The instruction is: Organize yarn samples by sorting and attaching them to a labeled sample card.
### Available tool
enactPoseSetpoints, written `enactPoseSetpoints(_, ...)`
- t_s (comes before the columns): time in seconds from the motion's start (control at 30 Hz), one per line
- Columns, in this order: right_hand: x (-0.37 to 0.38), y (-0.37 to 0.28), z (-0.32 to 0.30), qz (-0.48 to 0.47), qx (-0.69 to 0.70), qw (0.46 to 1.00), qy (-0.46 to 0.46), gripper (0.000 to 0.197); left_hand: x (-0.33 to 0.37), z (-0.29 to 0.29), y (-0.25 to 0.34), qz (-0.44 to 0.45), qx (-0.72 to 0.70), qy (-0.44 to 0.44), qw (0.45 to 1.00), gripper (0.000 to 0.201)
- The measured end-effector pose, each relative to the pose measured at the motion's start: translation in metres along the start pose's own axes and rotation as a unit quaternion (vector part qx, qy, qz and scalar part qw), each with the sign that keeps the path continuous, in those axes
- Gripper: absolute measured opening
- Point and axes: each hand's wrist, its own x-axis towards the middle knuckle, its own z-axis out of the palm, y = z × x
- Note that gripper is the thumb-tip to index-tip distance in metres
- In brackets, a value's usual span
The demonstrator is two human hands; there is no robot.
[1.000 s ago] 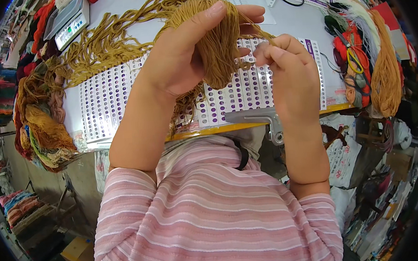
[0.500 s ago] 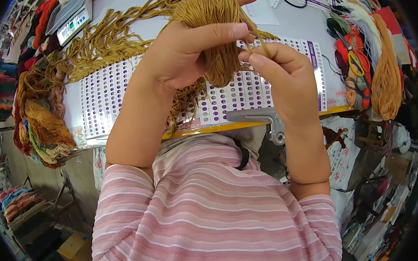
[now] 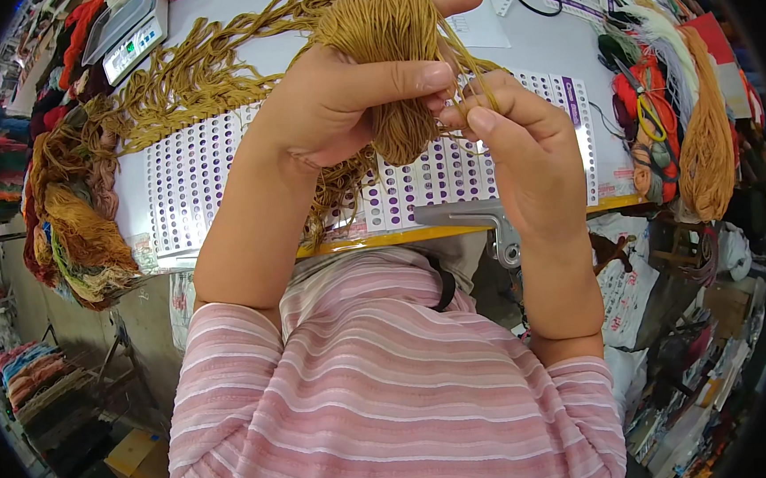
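A thick hank of golden-brown yarn [image 3: 382, 30] is looped around my left hand [image 3: 347, 99], its thumb lying across the front and a fingertip sticking out past the far right side. Close beside it, my right hand [image 3: 522, 131] pinches a loose strand [image 3: 483, 85] of the same yarn between thumb and fingers. The fingertips of both hands nearly meet where the strand runs. More loose golden yarn [image 3: 194, 70] spreads over the table to the left, and a tangle of it [image 3: 339, 189] hangs below my left wrist.
Beneath my hands lie white cards [image 3: 192, 181] with rows of holes. A digital scale [image 3: 134, 39] stands back left. Mixed yarn hanks [image 3: 80, 225] drape off the left edge. Yellow-handled scissors [image 3: 650, 114] and orange yarn [image 3: 706, 128] lie right. A metal bracket [image 3: 461, 213] juts at the front edge.
My right fingers have drawn the strand slightly, and a small loop now shows around them. My left thumb has lowered a little; the hank stays in my left hand.
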Motion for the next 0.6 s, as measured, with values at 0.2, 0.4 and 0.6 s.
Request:
enactPoseSetpoints(0.2,0.001,-0.01,-0.001,0.006,-0.045,0.999,-0.021,0.009,0.003,-0.01,0.001,-0.031,0.058,-0.036,0.997,0.063)
enactPoseSetpoints(0.4,-0.014,-0.066,-0.178,-0.02,0.217,0.976,0.006,0.02,-0.027,-0.093,0.034,-0.043,0.09,-0.004,0.995,0.012)
enactPoseSetpoints(0.6,-0.087,-0.17,-0.401,-0.025,0.13,0.912,0.389,0.028,-0.08,-0.209,0.114,0.054,-0.287,0.178,0.94,0.024)
